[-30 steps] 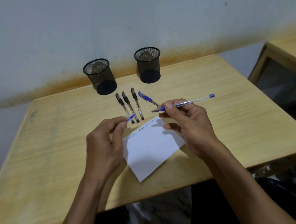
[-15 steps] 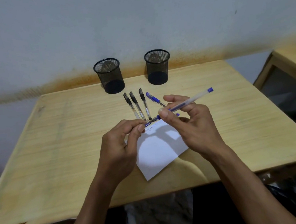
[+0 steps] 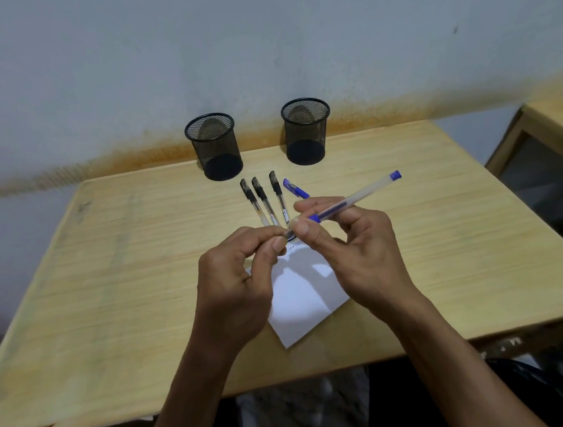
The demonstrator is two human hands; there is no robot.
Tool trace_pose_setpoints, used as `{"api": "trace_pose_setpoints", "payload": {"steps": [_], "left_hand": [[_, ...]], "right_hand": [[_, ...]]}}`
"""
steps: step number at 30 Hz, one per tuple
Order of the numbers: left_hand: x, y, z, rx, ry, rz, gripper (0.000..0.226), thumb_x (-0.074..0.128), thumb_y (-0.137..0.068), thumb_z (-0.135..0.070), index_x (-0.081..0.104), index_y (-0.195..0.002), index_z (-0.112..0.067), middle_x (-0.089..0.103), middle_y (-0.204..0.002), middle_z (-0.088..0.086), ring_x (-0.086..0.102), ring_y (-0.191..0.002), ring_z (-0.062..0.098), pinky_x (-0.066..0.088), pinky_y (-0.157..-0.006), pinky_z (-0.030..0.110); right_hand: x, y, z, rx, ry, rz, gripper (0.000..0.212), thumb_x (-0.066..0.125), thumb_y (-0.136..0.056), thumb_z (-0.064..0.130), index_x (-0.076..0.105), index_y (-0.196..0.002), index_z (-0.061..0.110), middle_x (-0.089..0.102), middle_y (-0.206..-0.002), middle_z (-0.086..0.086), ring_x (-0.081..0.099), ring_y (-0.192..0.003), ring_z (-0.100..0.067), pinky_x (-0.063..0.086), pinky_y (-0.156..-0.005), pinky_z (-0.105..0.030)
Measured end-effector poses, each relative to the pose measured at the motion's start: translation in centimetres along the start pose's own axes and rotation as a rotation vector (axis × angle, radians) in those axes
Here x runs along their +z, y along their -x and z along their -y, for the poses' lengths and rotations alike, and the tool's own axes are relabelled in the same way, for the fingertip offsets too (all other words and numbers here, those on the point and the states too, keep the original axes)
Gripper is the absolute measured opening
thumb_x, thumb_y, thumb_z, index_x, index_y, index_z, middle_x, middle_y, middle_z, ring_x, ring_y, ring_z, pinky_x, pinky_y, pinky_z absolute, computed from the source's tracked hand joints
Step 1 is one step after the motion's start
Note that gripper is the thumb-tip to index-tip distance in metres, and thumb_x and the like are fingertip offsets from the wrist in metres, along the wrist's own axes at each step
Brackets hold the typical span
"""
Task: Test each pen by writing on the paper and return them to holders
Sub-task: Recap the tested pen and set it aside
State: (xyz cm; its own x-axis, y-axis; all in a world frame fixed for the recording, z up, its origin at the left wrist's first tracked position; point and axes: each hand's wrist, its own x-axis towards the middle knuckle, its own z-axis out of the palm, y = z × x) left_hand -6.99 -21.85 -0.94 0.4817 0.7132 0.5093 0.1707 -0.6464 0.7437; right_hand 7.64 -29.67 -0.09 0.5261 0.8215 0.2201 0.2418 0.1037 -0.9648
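Left hand (image 3: 235, 286) moved to blue pen (image 3: 351, 201) tip; paper (image 3: 302, 300) scribble illegible.

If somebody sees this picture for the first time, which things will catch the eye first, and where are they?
First the two hands at the centre: the right hand holds a blue pen above the paper, and the left hand pinches its tip end. Behind them three black pens lie side by side on the table, and two mesh holders stand at the wall.
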Motion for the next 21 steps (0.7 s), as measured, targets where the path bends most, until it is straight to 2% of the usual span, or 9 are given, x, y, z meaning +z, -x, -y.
{"api": "trace_pose_setpoints", "payload": {"steps": [2, 5, 7, 11, 13, 16, 18, 21], "left_hand": [[0.0, -0.2, -0.1, 0.024, 0.019, -0.018, 0.02, 0.058, -0.093, -0.009, 0.075, -0.103, -0.012, 0.073, -0.088, -0.005, 0.068, -0.083, 0.008, 0.057, -0.072, 0.028], [0.0, -0.3, -0.1, 0.013, 0.063, -0.003, 0.02, 0.059, -0.092, -0.008, 0.075, -0.103, -0.015, 0.074, -0.089, -0.007, 0.07, -0.083, 0.009, 0.057, -0.072, 0.028], [0.0, -0.3, 0.0, -0.025, 0.101, 0.018, 0.019, 0.061, -0.092, -0.011, 0.074, -0.102, -0.019, 0.074, -0.089, -0.011, 0.07, -0.084, 0.009, 0.058, -0.073, 0.027], [-0.4, -0.5, 0.4, -0.172, 0.142, 0.029, 0.02, 0.064, -0.095, -0.014, 0.071, -0.098, -0.033, 0.074, -0.089, -0.015, 0.07, -0.087, 0.008, 0.058, -0.078, 0.028], [-0.7, -0.8, 0.4, -0.24, 0.139, 0.042, 0.018, 0.063, -0.095, -0.016, 0.07, -0.098, -0.033, 0.073, -0.091, -0.016, 0.069, -0.088, 0.006, 0.058, -0.08, 0.029], [-0.9, -1.3, 0.2, -0.278, 0.169, 0.03, 0.012, 0.063, -0.095, -0.019, 0.073, -0.097, -0.026, 0.073, -0.088, -0.013, 0.067, -0.084, 0.005, 0.057, -0.081, 0.031], [-0.9, -1.7, 0.0, -0.285, 0.186, 0.025, 0.01, 0.064, -0.095, -0.02, 0.073, -0.095, -0.023, 0.072, -0.085, -0.009, 0.066, -0.08, 0.009, 0.057, -0.078, 0.034], [-0.7, -2.3, -0.2, -0.267, 0.161, 0.061, 0.009, 0.065, -0.094, -0.021, 0.073, -0.094, -0.023, 0.072, -0.083, -0.006, 0.065, -0.076, 0.013, 0.055, -0.075, 0.036]], "right_hand": [[0.2, 0.1, -0.2, -0.016, -0.013, -0.023, 0.003, 0.075, -0.085, 0.034, 0.075, -0.087, 0.037, 0.075, -0.103, 0.02, 0.065, -0.111, 0.004, 0.057, -0.081, -0.016], [0.0, 0.0, -0.2, 0.018, -0.041, -0.013, 0.006, 0.077, -0.085, 0.034, 0.078, -0.089, 0.03, 0.077, -0.101, 0.014, 0.067, -0.11, -0.003, 0.062, -0.086, -0.042], [-0.4, -0.3, -0.1, 0.039, -0.073, 0.009, 0.008, 0.079, -0.082, 0.031, 0.08, -0.088, 0.026, 0.078, -0.098, 0.01, 0.07, -0.106, -0.007, 0.061, -0.087, -0.048], [-2.1, -1.1, 0.1, 0.095, -0.36, -0.076, 0.024, 0.085, -0.067, 0.034, 0.077, -0.088, 0.026, 0.075, -0.087, 0.005, 0.071, -0.087, -0.014, 0.058, -0.072, -0.033], [-3.2, -1.7, 0.3, 0.058, -0.399, -0.117, 0.021, 0.085, -0.067, 0.03, 0.076, -0.084, 0.024, 0.07, -0.081, 0.002, 0.067, -0.078, -0.017, 0.056, -0.067, -0.029], [-5.1, -2.0, 1.0, -0.047, -0.099, -0.025, 0.015, 0.088, -0.072, 0.021, 0.074, -0.077, 0.018, 0.073, -0.075, 0.001, 0.067, -0.07, -0.014, 0.055, -0.064, -0.029], [-6.0, -1.9, 1.2, -0.096, 0.224, 0.105, 0.01, 0.086, -0.079, 0.017, 0.078, -0.083, 0.023, 0.075, -0.077, 0.003, 0.07, -0.077, -0.009, 0.054, -0.07, -0.03], [-5.8, -1.9, 1.0, -0.187, 0.571, 0.162, 0.005, 0.077, -0.085, 0.035, 0.079, -0.09, 0.034, 0.074, -0.083, 0.014, 0.067, -0.087, -0.008, 0.053, -0.076, -0.038]]}}
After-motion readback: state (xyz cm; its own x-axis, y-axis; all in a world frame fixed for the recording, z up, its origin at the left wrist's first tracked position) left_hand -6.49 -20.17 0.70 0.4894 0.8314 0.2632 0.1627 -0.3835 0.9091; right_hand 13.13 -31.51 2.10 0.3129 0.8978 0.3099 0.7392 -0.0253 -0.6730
